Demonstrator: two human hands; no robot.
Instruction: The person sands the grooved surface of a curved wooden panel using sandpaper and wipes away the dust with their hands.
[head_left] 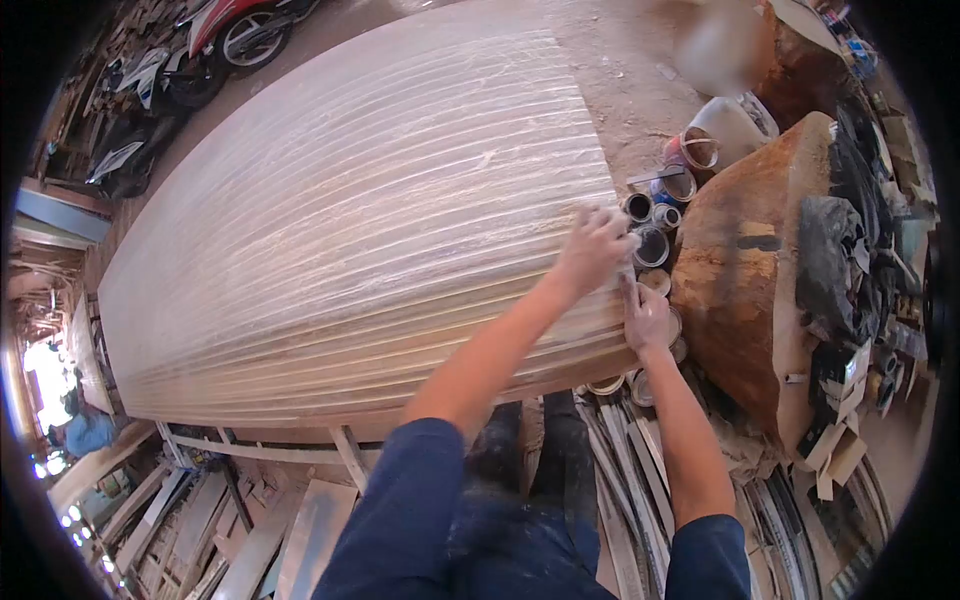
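Note:
A large slatted wooden panel, coated with pale dust, stretches in front of me. My left hand is at the panel's right end, its dusty fingers bent and closed near the corner edge. Whatever lies under those fingers is hidden. Lower along the same end edge is my right hand, with fingers curled in and the thumb side toward the panel. I cannot make out what it grips, if anything. Just beyond both hands stand several open cans, among them a dark-filled can and a blue can.
A big rough wood block stands right of the cans, with black plastic sheeting beyond it. Long wooden strips lie by my legs. Planks are stacked lower left. A motorbike is parked at the upper left.

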